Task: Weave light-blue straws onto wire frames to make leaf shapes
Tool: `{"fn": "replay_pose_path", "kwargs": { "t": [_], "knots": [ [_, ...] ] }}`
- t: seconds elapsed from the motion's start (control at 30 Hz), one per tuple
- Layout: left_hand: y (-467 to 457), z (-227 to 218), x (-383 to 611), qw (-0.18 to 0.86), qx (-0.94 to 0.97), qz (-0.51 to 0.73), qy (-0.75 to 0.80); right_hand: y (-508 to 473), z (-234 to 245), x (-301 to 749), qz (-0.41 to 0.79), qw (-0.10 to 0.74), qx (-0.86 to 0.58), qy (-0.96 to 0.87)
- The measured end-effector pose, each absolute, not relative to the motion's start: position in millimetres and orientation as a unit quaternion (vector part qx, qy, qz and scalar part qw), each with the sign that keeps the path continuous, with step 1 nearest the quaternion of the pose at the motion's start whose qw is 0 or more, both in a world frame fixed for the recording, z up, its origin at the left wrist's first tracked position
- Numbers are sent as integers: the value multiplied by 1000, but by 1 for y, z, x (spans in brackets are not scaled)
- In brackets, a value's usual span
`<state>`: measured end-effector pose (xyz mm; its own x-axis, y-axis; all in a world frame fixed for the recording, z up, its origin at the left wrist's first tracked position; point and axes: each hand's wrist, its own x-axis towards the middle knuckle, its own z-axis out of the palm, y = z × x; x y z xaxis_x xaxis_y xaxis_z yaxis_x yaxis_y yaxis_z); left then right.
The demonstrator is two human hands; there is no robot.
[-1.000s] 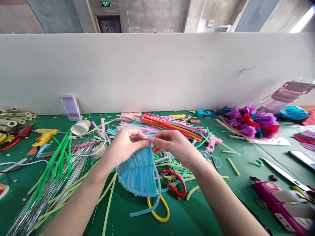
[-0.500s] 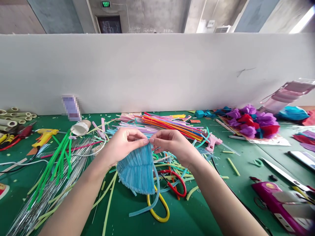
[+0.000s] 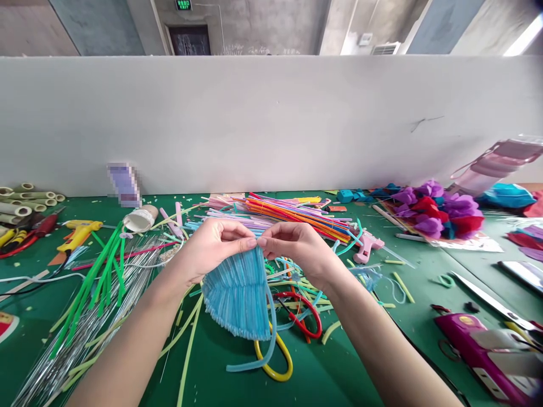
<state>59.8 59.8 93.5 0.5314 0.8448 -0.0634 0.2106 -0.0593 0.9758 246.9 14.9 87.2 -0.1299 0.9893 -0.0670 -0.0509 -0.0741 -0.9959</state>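
Between my hands hangs a fan-shaped blue piece (image 3: pixel 237 299), made of many narrow strips side by side with a ridge across its middle. My left hand (image 3: pixel 227 240) is closed, its thumb and finger pinching the top corner of the piece. At the same corner, my right hand (image 3: pixel 291 240) is closed in a pinch, its fingertips meeting the left ones. The exact spot under the fingertips is hidden. A loose blue strip (image 3: pixel 272 325) dangles along the right side and curls left at its lower end. Behind and below the piece lie yellow-handled (image 3: pixel 285 362) and red-handled (image 3: pixel 311 316) tools.
Bundled colored sticks (image 3: pixel 297 215) lie behind my hands. Green strips (image 3: pixel 106 271) and thin wires (image 3: pixel 127 282) spread left, near a yellow glue gun (image 3: pixel 80 234). To the right are a pink glue gun (image 3: pixel 367 246), purple-red flowers (image 3: pixel 432 212), scissors (image 3: pixel 487 299) and a magenta power strip (image 3: pixel 470 345).
The blue piece and its dangling strip have shifted very slightly right and down. Both hands keep the same pinch, and the view has moved a little.
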Motion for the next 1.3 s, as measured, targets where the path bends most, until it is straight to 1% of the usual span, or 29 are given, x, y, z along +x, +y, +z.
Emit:
{"fn": "replay_pose_path", "kwargs": {
  "t": [0.03, 0.1, 0.23, 0.3, 0.4, 0.47, 0.53, 0.6, 0.67, 0.7, 0.77, 0.9, 1.0, 1.1, 1.2, 1.23, 1.3],
  "knots": [
    [61, 93, 59, 560, 669, 286, 397, 15, 87, 246, 542, 463, -479, -512],
    [64, 92, 57, 554, 660, 302, 407, 14, 88, 245, 465, 480, -505, -546],
    [73, 94, 49, 541, 618, 376, 429, 12, 93, 250, 273, 554, -539, -572],
    [77, 93, 42, 529, 591, 425, 437, 11, 94, 253, 250, 573, -546, -557],
    [78, 91, 28, 532, 553, 450, 457, 8, 90, 254, 320, 547, -553, -541],
    [75, 88, 16, 544, 537, 438, 473, 3, 84, 250, 380, 493, -550, -557],
    [72, 85, 1, 550, 541, 415, 482, -5, 74, 242, 415, 423, -549, -589],
    [68, 85, -17, 554, 555, 372, 496, -15, 63, 232, 439, 357, -547, -617],
    [65, 86, -38, 538, 553, 373, 516, -26, 51, 223, 436, 318, -530, -655],
    [64, 87, -48, 537, 543, 373, 526, -31, 45, 220, 415, 316, -526, -672],
    [61, 88, -69, 547, 516, 367, 547, -39, 35, 216, 390, 338, -525, -677],
    [56, 88, -96, 564, 489, 364, 557, -43, 26, 219, 398, 425, -549, -600],
    [54, 83, -95, 562, 447, 416, 559, -41, 29, 225, 400, 485, -560, -540],
    [53, 70, -77, 552, 370, 516, 540, -39, 32, 222, 464, 482, -525, -525],
    [50, 50, -53, 567, 329, 564, 503, -36, 28, 214, 550, 448, -475, -521],
    [48, 43, -46, 574, 315, 572, 495, -35, 25, 212, 564, 444, -471, -513],
    [44, 30, -35, 596, 286, 580, 475, -34, 18, 209, 554, 454, -486, -500]
  ]
}}
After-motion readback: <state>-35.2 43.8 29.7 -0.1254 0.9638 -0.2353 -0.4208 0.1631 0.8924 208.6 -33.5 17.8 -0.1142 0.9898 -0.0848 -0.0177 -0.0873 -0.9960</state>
